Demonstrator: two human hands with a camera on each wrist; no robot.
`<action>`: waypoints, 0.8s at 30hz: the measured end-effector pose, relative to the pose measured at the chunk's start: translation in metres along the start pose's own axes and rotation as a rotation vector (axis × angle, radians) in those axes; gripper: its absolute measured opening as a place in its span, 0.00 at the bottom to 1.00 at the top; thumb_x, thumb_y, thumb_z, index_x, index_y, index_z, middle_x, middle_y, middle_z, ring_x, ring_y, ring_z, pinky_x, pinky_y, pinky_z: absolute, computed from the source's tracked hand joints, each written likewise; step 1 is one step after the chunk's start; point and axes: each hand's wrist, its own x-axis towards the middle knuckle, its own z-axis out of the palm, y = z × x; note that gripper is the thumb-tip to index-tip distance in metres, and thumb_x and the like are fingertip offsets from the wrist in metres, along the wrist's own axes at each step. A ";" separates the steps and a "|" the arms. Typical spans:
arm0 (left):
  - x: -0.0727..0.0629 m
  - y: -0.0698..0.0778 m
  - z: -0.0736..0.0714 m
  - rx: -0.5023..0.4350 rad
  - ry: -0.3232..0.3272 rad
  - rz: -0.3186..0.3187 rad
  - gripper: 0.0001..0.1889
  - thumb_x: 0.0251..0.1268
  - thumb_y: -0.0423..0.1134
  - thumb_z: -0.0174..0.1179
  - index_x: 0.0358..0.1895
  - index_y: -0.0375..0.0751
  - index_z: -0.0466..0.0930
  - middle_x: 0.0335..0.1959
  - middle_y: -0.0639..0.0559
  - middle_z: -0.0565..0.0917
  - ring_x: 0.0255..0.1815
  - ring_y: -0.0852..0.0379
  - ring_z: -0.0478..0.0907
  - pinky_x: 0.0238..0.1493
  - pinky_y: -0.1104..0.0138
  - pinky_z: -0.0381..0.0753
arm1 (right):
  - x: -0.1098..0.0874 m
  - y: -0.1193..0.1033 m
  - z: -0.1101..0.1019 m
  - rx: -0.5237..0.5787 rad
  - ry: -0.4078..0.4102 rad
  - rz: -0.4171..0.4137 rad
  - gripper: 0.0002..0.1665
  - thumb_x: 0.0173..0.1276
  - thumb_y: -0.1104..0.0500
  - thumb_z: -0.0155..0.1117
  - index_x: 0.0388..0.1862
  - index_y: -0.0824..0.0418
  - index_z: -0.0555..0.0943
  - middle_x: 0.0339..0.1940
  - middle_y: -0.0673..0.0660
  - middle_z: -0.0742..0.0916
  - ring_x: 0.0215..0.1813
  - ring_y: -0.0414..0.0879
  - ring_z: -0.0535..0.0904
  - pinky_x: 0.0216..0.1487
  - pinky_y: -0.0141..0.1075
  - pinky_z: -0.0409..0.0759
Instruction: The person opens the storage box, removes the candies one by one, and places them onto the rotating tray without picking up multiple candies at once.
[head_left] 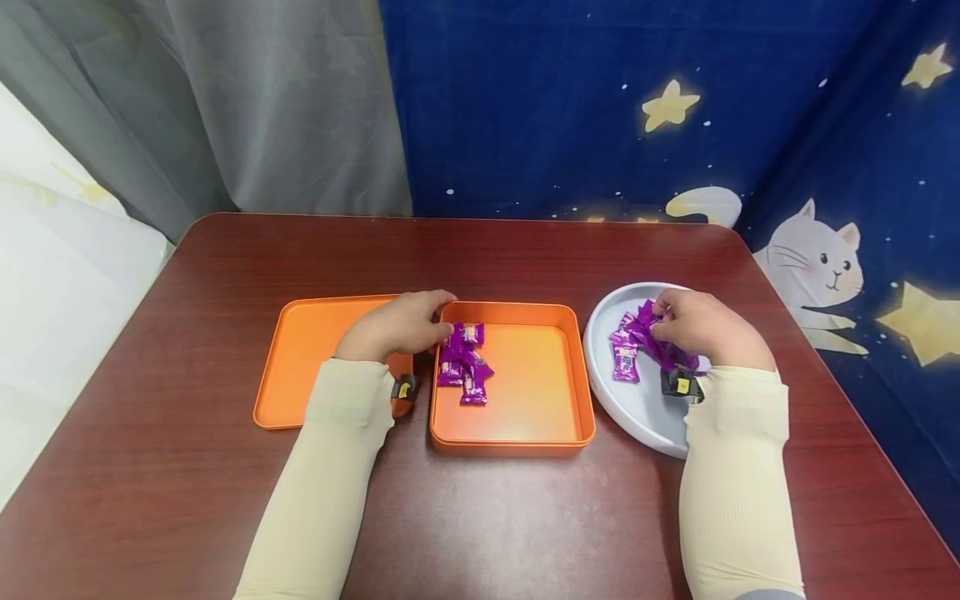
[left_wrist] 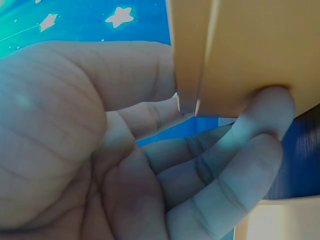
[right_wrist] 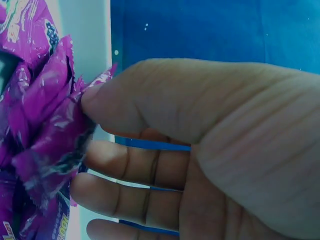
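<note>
An orange box sits upright in the middle of the table, with several purple wrapped candies along its left side. My left hand grips the box's left wall, its thumb at the rim and fingertips against the outside in the left wrist view. Over a round white plate on the right, my right hand pinches a purple wrapped candy between thumb and fingers. More purple candies lie piled on that plate, partly hidden by the hand.
An orange lid lies flat left of the box, partly under my left forearm. The plate stands close against the box's right side. Behind the dark red table hang a grey curtain and a blue star-patterned curtain.
</note>
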 end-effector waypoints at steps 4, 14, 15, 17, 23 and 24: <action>0.000 0.000 0.000 0.000 0.001 0.001 0.27 0.73 0.40 0.56 0.73 0.42 0.65 0.63 0.42 0.74 0.54 0.46 0.73 0.61 0.52 0.75 | -0.001 0.000 -0.001 0.002 0.003 0.002 0.18 0.66 0.61 0.65 0.52 0.68 0.77 0.38 0.63 0.83 0.39 0.56 0.77 0.38 0.48 0.80; 0.000 0.000 0.001 -0.009 0.000 -0.004 0.28 0.73 0.41 0.55 0.73 0.42 0.64 0.63 0.42 0.74 0.54 0.46 0.73 0.61 0.52 0.75 | -0.002 -0.001 -0.004 -0.012 0.020 -0.007 0.18 0.65 0.61 0.65 0.50 0.68 0.78 0.34 0.61 0.82 0.39 0.56 0.76 0.40 0.49 0.77; 0.000 0.000 0.001 -0.008 0.001 -0.004 0.28 0.73 0.41 0.55 0.73 0.42 0.64 0.63 0.42 0.74 0.54 0.46 0.73 0.61 0.52 0.75 | -0.003 -0.001 -0.005 -0.014 0.022 -0.006 0.17 0.64 0.61 0.65 0.50 0.68 0.78 0.33 0.61 0.82 0.39 0.56 0.76 0.40 0.49 0.77; 0.000 0.000 0.001 -0.005 0.003 -0.004 0.28 0.74 0.41 0.55 0.73 0.42 0.64 0.62 0.42 0.74 0.54 0.46 0.72 0.61 0.52 0.75 | -0.003 -0.003 -0.005 -0.016 0.028 -0.002 0.18 0.65 0.60 0.66 0.50 0.68 0.77 0.33 0.61 0.81 0.39 0.56 0.76 0.40 0.49 0.77; 0.000 0.000 0.001 0.001 0.005 -0.002 0.27 0.73 0.41 0.55 0.73 0.42 0.64 0.62 0.42 0.74 0.54 0.46 0.72 0.61 0.51 0.74 | -0.004 -0.014 -0.004 -0.025 0.047 -0.020 0.18 0.65 0.60 0.67 0.51 0.67 0.78 0.34 0.61 0.81 0.40 0.57 0.76 0.42 0.50 0.79; 0.000 0.000 0.001 0.003 0.005 -0.002 0.28 0.73 0.41 0.55 0.73 0.42 0.64 0.62 0.42 0.74 0.54 0.46 0.72 0.61 0.51 0.74 | -0.004 -0.016 -0.004 -0.027 0.048 -0.027 0.18 0.65 0.60 0.67 0.51 0.67 0.78 0.33 0.61 0.81 0.40 0.56 0.76 0.42 0.49 0.78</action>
